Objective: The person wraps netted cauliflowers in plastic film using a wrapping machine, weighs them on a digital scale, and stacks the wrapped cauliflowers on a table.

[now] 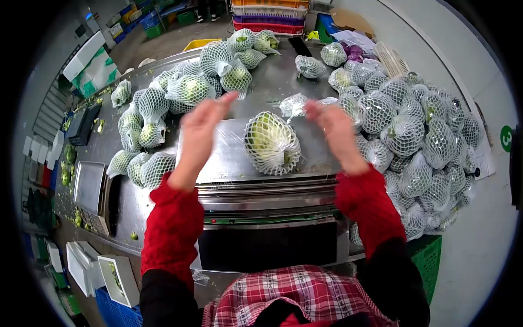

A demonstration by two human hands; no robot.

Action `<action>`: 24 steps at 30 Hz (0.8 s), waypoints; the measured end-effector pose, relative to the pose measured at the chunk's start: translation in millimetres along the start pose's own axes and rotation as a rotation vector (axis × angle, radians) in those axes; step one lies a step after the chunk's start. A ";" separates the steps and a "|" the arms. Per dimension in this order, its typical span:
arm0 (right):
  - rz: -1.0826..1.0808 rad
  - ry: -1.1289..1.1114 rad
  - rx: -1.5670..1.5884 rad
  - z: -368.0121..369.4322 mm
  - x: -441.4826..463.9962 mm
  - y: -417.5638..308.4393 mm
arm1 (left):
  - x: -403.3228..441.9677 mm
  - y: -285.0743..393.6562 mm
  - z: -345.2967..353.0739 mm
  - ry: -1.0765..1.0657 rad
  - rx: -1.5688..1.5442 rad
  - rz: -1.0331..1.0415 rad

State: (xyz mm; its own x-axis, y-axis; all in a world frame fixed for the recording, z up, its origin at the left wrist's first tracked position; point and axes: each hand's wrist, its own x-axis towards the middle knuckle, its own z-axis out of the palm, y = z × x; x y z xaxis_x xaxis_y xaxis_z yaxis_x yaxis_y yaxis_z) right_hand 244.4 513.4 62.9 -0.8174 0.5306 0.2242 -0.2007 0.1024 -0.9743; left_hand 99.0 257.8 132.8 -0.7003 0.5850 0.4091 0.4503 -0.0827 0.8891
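Observation:
A pale green head of vegetable in a white foam net (272,144) rests on the metal wrapping plate (218,170) in front of me. My left hand (206,124) is raised to the left of it, apart from it. My right hand (333,126) is up on its other side, also not touching it. Motion smears the fingers of both, so whether they pinch anything is unclear. Clear plastic film (220,139) lies over the plate's left part. Beyond the netted head is a crumpled piece of clear film (294,104).
Netted heads (190,90) lie loosely on the left of the metal table. A high pile of film-wrapped netted heads (406,131) fills the right side against the wall. Stacked crates (268,23) stand behind, and a grey tray (89,186) sits at the left.

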 end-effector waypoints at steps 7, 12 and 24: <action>-0.382 -0.465 -0.463 5.5 -4.8 52.1 | -26.5 -99.0 -5.7 -0.347 0.367 0.161; -0.543 -0.431 -0.632 15.8 -4.8 38.4 | -16.9 -85.7 4.5 -0.333 0.918 0.762; 0.987 -0.531 0.244 4.1 -218.2 -40.8 | -236.7 -12.9 -13.9 -0.567 -0.398 -0.806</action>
State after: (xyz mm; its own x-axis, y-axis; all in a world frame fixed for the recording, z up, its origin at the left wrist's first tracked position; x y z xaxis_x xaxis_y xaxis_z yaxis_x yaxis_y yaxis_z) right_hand 428.7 390.1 53.9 -0.7898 -0.1392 -0.5973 0.6026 -0.3579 -0.7134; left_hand 251.2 109.2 27.3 -0.3045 0.8667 -0.3952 -0.3173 0.2989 0.9000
